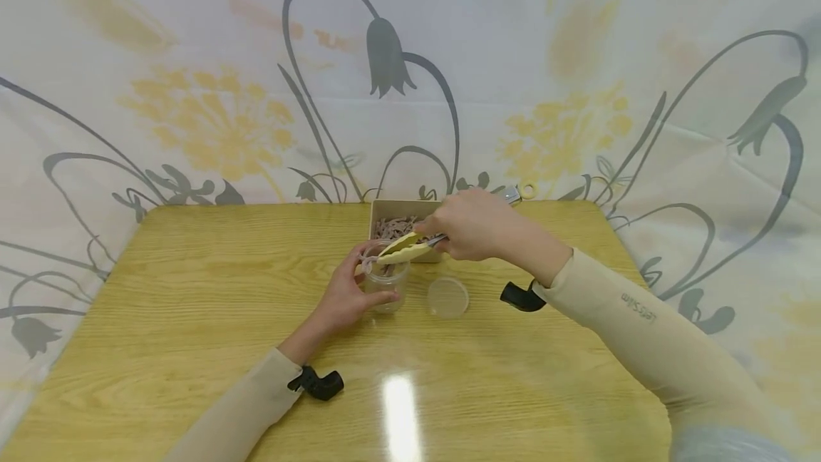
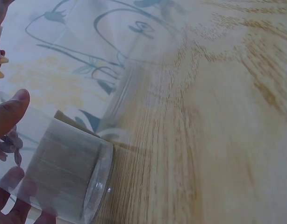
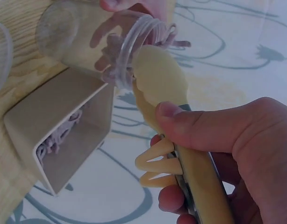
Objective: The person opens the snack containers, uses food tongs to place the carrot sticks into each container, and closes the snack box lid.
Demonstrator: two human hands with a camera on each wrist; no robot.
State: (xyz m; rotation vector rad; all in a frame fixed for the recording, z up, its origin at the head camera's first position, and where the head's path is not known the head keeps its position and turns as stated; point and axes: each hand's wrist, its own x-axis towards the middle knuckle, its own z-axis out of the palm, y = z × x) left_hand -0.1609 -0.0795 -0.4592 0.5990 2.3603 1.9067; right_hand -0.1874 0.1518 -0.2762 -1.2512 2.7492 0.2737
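My left hand holds a clear plastic jar, its fingers and thumb curled round the side. Yellow tongs are gripped in my right hand, with their tips at the jar's open mouth. Some greyish-purple, string-like pieces stick out over the rim, and more show through the wall. Behind the jar stands a beige box holding a heap of similar strands. Whether the tong tips pinch any strand cannot be made out.
A round translucent lid lies on the wooden table, right of the jar. Near the table's far edge, a grey and yellow object shows partly behind my right hand. A floral sheet hangs beyond that edge.
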